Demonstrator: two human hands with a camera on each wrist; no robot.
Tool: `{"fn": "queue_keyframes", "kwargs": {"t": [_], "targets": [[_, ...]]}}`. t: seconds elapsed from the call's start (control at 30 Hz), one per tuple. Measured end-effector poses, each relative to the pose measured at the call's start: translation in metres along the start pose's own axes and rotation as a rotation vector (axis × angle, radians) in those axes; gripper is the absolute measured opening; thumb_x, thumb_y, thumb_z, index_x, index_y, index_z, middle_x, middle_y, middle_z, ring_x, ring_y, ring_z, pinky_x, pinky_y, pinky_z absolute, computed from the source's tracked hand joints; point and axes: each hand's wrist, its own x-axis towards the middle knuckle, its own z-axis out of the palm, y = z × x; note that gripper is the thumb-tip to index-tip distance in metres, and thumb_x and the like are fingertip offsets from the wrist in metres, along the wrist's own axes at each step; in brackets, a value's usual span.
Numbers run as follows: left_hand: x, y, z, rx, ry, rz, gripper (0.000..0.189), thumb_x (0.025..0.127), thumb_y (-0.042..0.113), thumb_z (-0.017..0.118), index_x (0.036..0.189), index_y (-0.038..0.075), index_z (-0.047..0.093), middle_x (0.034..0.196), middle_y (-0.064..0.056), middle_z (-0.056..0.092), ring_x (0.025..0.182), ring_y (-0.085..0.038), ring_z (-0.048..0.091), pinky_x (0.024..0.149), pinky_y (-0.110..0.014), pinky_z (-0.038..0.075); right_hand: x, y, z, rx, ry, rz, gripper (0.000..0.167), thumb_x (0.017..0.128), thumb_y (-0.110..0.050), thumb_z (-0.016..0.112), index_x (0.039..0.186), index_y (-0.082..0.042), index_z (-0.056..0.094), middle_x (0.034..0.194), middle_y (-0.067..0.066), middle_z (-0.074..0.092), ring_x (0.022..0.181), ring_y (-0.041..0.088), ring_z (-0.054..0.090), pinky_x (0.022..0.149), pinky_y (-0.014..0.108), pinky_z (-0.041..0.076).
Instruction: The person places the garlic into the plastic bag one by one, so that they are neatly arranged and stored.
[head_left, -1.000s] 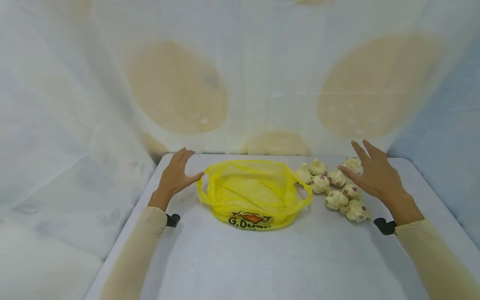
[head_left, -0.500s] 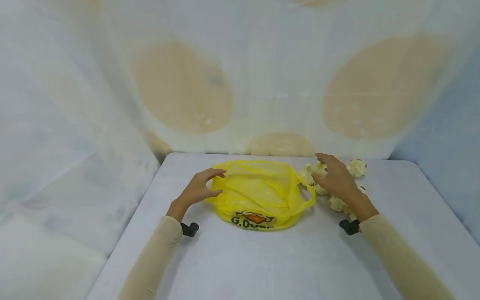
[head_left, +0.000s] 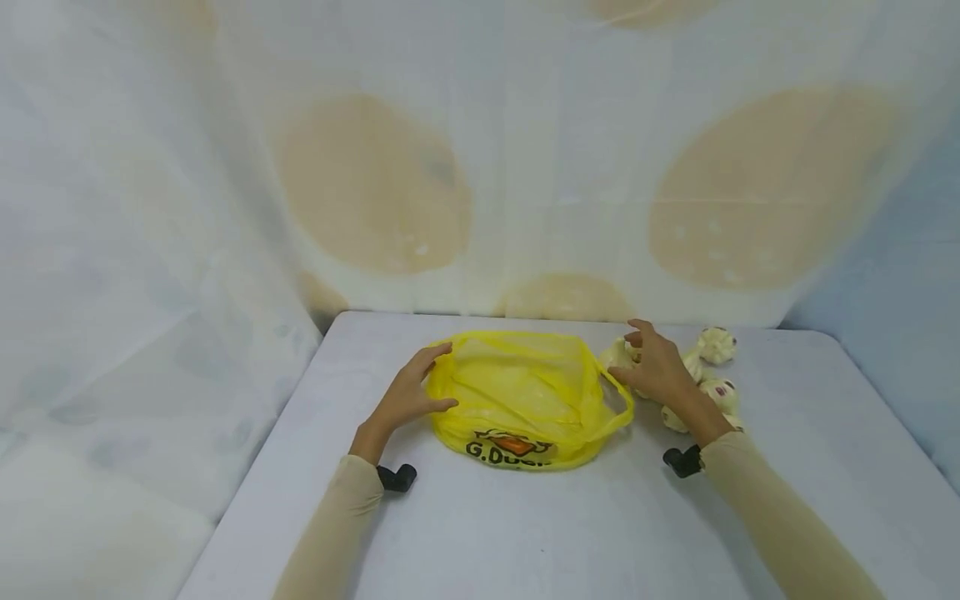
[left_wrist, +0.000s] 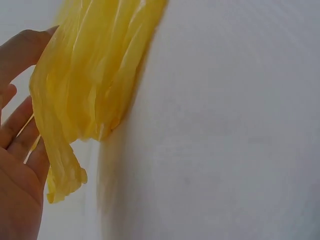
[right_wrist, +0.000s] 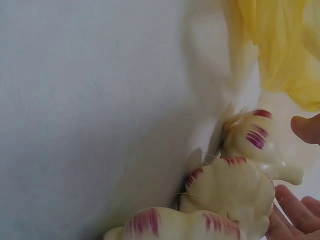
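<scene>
A yellow plastic carrier bag (head_left: 517, 383) with a printed duck and lettering lies on the white table, its mouth spread wide. My left hand (head_left: 405, 396) is at the bag's left side, thumb and fingers parted; in the left wrist view the bag's loose handle (left_wrist: 62, 165) hangs across the fingers. Beside the right handle (head_left: 621, 400), my right hand (head_left: 663, 375) reaches over the garlic bulbs with fingers bent and thumb apart. The right wrist view has one garlic bulb (right_wrist: 255, 140) between thumb and fingers, the thumb clear of it. The hand hides part of the pile.
Several more garlic bulbs (head_left: 717, 344) lie to the right of and behind the right forearm. A patterned cloth (head_left: 555, 167) hangs behind the table (head_left: 525, 533). Each wrist wears a black camera mount.
Both hands have come inward: the left one right to the bag's left side, the right one left from over the outer garlic bulbs to those beside the bag. The bag itself stays put.
</scene>
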Motion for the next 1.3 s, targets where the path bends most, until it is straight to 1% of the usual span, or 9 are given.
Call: {"fn": "queue_keyframes", "kwargs": {"t": [0.1, 0.23, 0.4, 0.57, 0.7, 0.8, 0.97, 1.13, 1.3], "targets": [[-0.005, 0.001, 0.001, -0.025, 0.015, -0.018, 0.097, 0.069, 0.014, 0.091, 0.149, 0.009, 0.038, 0.149, -0.008, 0.039, 0.138, -0.025, 0.035, 0.114, -0.047, 0.031, 0.002, 0.0, 0.001, -0.016, -0.009, 0.001, 0.09, 0.083, -0.025, 0.077, 0.15, 0.0, 0.023, 0.138, 0.028, 0.047, 0.116, 0.046, 0.053, 0.089, 0.056, 0.052], [-0.01, 0.001, 0.001, -0.038, 0.018, -0.039, 0.106, 0.066, 0.018, 0.093, 0.152, 0.01, 0.032, 0.153, -0.008, 0.033, 0.141, -0.025, 0.031, 0.115, -0.045, 0.028, 0.005, -0.001, -0.001, -0.059, -0.025, -0.006, 0.083, 0.083, -0.025, 0.078, 0.146, 0.001, 0.031, 0.136, 0.029, 0.049, 0.119, 0.045, 0.051, 0.092, 0.057, 0.05], [-0.008, 0.001, 0.003, -0.055, 0.008, -0.037, 0.116, 0.065, 0.021, 0.093, 0.156, 0.011, 0.022, 0.158, -0.005, 0.025, 0.144, -0.022, 0.024, 0.116, -0.04, 0.026, 0.006, -0.001, -0.006, -0.083, -0.035, -0.006, 0.073, 0.083, -0.018, 0.077, 0.142, 0.003, 0.039, 0.133, 0.029, 0.052, 0.117, 0.042, 0.052, 0.095, 0.056, 0.049], [-0.003, 0.0, 0.006, -0.104, -0.002, -0.025, 0.119, 0.065, 0.017, 0.093, 0.157, 0.017, 0.018, 0.16, -0.005, 0.021, 0.145, -0.018, 0.022, 0.117, -0.041, 0.025, 0.006, 0.003, -0.008, -0.118, -0.029, -0.007, 0.068, 0.083, -0.011, 0.07, 0.142, 0.005, 0.038, 0.124, 0.03, 0.056, 0.106, 0.04, 0.055, 0.091, 0.055, 0.05], [-0.001, 0.001, 0.006, -0.131, -0.008, -0.03, 0.119, 0.065, 0.015, 0.093, 0.157, 0.024, 0.017, 0.16, -0.007, 0.02, 0.145, -0.019, 0.02, 0.117, -0.044, 0.025, 0.005, 0.005, -0.007, -0.135, -0.043, 0.008, 0.065, 0.084, -0.006, 0.061, 0.143, 0.006, 0.035, 0.116, 0.03, 0.058, 0.094, 0.036, 0.055, 0.083, 0.051, 0.051], [-0.003, 0.009, 0.002, -0.161, -0.011, -0.035, 0.118, 0.066, 0.011, 0.092, 0.157, 0.02, 0.016, 0.16, -0.013, 0.019, 0.146, -0.025, 0.02, 0.116, -0.05, 0.024, 0.005, 0.007, -0.005, -0.133, -0.05, 0.01, 0.061, 0.086, -0.009, 0.061, 0.14, 0.007, 0.038, 0.111, 0.028, 0.058, 0.09, 0.035, 0.054, 0.08, 0.049, 0.051], [-0.008, 0.027, -0.008, -0.212, -0.011, -0.058, 0.115, 0.068, 0.006, 0.089, 0.156, 0.012, 0.016, 0.159, -0.019, 0.018, 0.145, -0.033, 0.019, 0.115, -0.055, 0.023, 0.007, 0.007, -0.002, -0.142, -0.055, -0.003, 0.052, 0.088, -0.01, 0.06, 0.134, 0.009, 0.045, 0.113, 0.028, 0.059, 0.098, 0.039, 0.058, 0.085, 0.053, 0.051], [-0.011, 0.028, -0.009, -0.234, 0.001, -0.066, 0.114, 0.068, 0.002, 0.088, 0.156, 0.013, 0.016, 0.159, -0.02, 0.018, 0.145, -0.035, 0.019, 0.115, -0.057, 0.022, 0.009, 0.007, -0.001, -0.147, -0.072, -0.008, 0.048, 0.088, -0.006, 0.058, 0.132, 0.008, 0.046, 0.114, 0.029, 0.06, 0.101, 0.041, 0.059, 0.085, 0.054, 0.051], [-0.012, 0.029, -0.009, -0.223, 0.004, -0.065, 0.114, 0.07, 0.006, 0.088, 0.157, 0.016, 0.015, 0.159, -0.019, 0.018, 0.145, -0.034, 0.019, 0.115, -0.056, 0.022, 0.01, 0.007, -0.001, -0.115, -0.087, -0.018, 0.046, 0.087, -0.004, 0.06, 0.13, 0.006, 0.047, 0.12, 0.03, 0.058, 0.108, 0.045, 0.057, 0.088, 0.056, 0.051]]}}
